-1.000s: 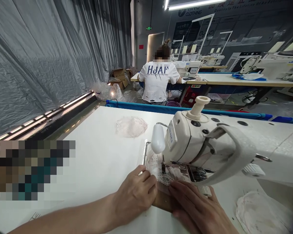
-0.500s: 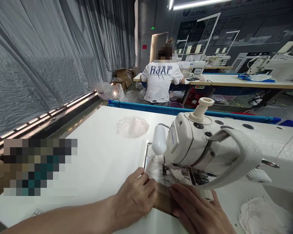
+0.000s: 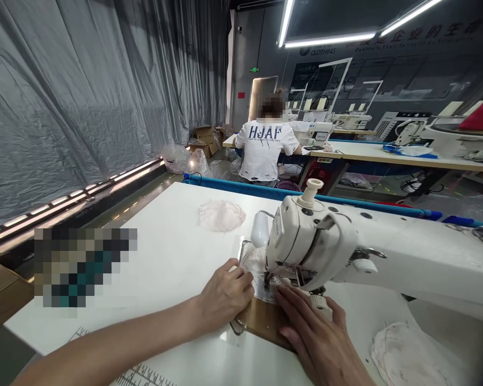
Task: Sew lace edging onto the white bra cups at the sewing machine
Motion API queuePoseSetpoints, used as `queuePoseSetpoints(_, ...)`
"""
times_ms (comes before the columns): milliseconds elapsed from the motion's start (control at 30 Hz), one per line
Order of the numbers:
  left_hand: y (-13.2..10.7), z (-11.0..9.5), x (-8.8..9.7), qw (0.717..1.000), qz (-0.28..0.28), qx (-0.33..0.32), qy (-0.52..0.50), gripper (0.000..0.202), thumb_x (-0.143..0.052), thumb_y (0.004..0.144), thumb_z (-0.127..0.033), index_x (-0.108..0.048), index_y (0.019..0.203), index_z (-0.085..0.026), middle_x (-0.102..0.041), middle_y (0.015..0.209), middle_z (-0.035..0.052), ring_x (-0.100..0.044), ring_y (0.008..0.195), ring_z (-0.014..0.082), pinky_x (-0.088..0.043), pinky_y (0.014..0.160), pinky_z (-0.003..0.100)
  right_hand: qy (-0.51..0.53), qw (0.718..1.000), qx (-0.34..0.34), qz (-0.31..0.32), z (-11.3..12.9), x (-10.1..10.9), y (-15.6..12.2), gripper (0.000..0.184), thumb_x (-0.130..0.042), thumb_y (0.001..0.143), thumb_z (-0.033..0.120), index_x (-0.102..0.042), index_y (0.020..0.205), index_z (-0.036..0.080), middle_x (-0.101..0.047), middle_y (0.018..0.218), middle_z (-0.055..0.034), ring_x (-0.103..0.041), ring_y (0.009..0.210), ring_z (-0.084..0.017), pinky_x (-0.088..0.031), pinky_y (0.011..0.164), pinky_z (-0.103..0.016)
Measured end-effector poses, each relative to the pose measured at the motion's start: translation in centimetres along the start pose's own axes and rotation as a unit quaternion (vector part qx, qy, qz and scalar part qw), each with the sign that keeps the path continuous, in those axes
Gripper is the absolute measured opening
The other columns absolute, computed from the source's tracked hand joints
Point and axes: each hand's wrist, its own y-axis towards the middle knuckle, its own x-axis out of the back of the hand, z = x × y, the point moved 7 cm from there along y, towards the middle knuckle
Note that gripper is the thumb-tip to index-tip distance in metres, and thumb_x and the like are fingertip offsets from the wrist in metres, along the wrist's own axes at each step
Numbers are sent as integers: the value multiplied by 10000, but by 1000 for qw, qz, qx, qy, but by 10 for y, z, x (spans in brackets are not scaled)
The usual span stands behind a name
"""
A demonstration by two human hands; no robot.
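A white sewing machine (image 3: 298, 236) stands over the worktop. Pale lace fabric (image 3: 253, 259) lies under its presser foot (image 3: 268, 280). Left of the needle area, my left hand (image 3: 227, 289) is closed, its curled fingers pinching the lace's near left edge. My right hand (image 3: 317, 329) lies flat to the right, fingers stretched, tips on the lace by the foot. Between both hands shows a brown plate (image 3: 263, 317) set in the worktop. The fabric's near edge is partly hidden by my fingers.
On the white worktop (image 3: 173, 241) lie a round lace piece (image 3: 222, 215) beyond my left hand and another lace piece (image 3: 402, 351) at lower right. A white lamp (image 3: 260, 229) hangs by the machine head. Ahead, a person (image 3: 268, 145) in a white shirt sits at another table.
The view has tilted up and shifted, so the machine and worktop appear smaller. My right fingers remain near the presser foot. More of the brown plate shows between my hands.
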Motion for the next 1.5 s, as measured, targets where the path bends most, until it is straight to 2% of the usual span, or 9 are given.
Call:
queuePoseSetpoints(167,13,20,-10,1000,6,-13,-4,209,-366,900,-30,-547,943,-124,-603,838,25,-556,756,118,-365,894,341,0,1000,-15,-15,0,4,0,328,-462,920,256,-563,1207,131,-645,1198,-134,-630,997,-257,-286,904,-442)
queuePoseSetpoints(333,15,34,-12,999,22,-24,20,258,-401,877,-8,-535,699,-138,-576,681,-7,-534,655,118,-374,861,338,37,999,0,-28,8,20,6,274,-519,909,293,-594,1145,174,-686,1129,-68,-615,1045,-215,-324,914,-371)
queuePoseSetpoints(667,-72,9,63,982,145,43,-114,216,-440,765,30,-562,695,-133,-618,684,1,-544,658,118,-376,891,349,275,960,-23,54,69,26,69,250,-530,886,244,-588,1123,188,-660,1063,-109,-588,965,-274,-415,825,-423)
queuePoseSetpoints(733,-88,6,80,935,188,131,-269,182,-459,815,-44,-607,771,-141,-646,722,3,-552,659,111,-392,875,339,350,928,-23,124,82,23,74,129,-525,887,232,-648,920,209,-675,846,-55,-607,811,-233,-453,750,-380)
queuePoseSetpoints(800,-106,-1,90,828,209,241,-461,148,-497,864,-168,-644,855,-154,-669,787,12,-570,705,113,-426,809,289,448,868,-21,215,95,24,71,168,-566,875,295,-646,758,205,-635,677,0,-587,657,-174,-462,611,-278)
queuePoseSetpoints(933,-137,-44,89,533,186,382,-731,340,-793,622,-278,-681,904,-127,-654,794,20,-565,747,133,-436,677,227,670,628,-105,381,114,41,44,231,-657,803,390,-681,761,164,-654,696,3,-591,664,-150,-459,600,-231)
queuePoseSetpoints(1033,-151,-75,79,409,145,445,-783,342,-851,520,-257,-698,780,-95,-616,686,2,-526,643,100,-412,611,210,721,529,-160,418,121,55,19,236,-702,761,375,-720,780,140,-663,692,-14,-596,670,-147,-469,644,-242)
queuePoseSetpoints(1233,-146,-113,69,331,136,450,-818,282,-843,544,-297,-699,672,-90,-621,641,15,-549,615,100,-428,609,212,734,500,-202,414,131,68,-34,230,-723,748,340,-738,794,114,-648,722,-38,-584,683,-137,-460,635,-228)
queuePoseSetpoints(1500,-145,-132,66,403,160,459,-776,319,-835,546,-338,-716,710,-91,-613,612,9,-497,571,80,-376,567,196,712,569,-225,345,153,66,-63,276,-726,738,385,-673,671,123,-508,662,24,-439,617,-96,-321,559,-206)
